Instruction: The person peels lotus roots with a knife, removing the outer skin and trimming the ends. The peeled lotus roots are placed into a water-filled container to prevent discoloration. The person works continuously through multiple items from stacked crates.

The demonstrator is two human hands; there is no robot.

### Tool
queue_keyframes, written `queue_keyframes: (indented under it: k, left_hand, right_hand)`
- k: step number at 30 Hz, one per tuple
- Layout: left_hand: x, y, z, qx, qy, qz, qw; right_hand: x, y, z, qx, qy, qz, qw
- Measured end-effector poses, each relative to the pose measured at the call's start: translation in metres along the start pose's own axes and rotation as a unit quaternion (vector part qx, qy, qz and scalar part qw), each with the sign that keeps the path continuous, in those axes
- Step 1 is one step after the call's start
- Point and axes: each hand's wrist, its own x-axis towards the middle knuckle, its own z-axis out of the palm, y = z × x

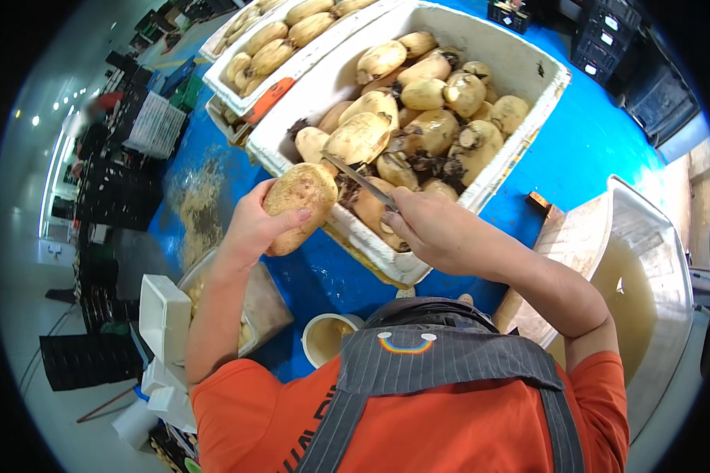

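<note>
My left hand point(257, 222) is wrapped around a plump lotus root segment point(303, 198) with pale, brown-speckled skin. In my right hand point(423, 227) is a knife point(361, 178), its handle mostly hidden by my fingers. The blade points up and left, and its tip lies near the upper end of the held root; whether it touches cannot be told. Just beyond both hands is a white foam box point(512, 53) holding many lotus roots point(429, 131), some with dark, muddy joints. My right hand is over the box's near edge.
Another foam box of lotus roots point(272, 56) stands at the upper left. A bucket point(322, 340) is below me on the blue floor point(544, 148). To the right sits a large tub point(621, 295) of murky water. Stacked crates point(606, 38) and a distant person point(97, 109) are farther off.
</note>
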Motion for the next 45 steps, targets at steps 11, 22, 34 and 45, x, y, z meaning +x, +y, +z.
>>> queue_keyframes:
  k: [11, 22, 34, 45]
  left_hand:
    - [0.004, -0.026, -0.012, 0.007, -0.023, -0.008, 1.0]
    - [-0.007, -0.038, -0.014, 0.117, 0.051, 0.071, 0.989]
    - [-0.012, -0.032, -0.009, 0.218, 0.107, 0.151, 0.958]
    - [-0.014, 0.011, -0.038, -0.009, 0.003, 0.177, 0.984]
  right_hand:
    - [0.054, -0.009, 0.019, -0.109, -0.117, 0.049, 0.986]
    - [0.081, -0.002, 0.022, -0.138, -0.121, 0.018, 0.983]
    - [0.079, -0.009, 0.029, -0.118, -0.053, -0.004, 0.992]
    - [0.049, 0.006, 0.006, -0.06, -0.009, 0.071, 0.996]
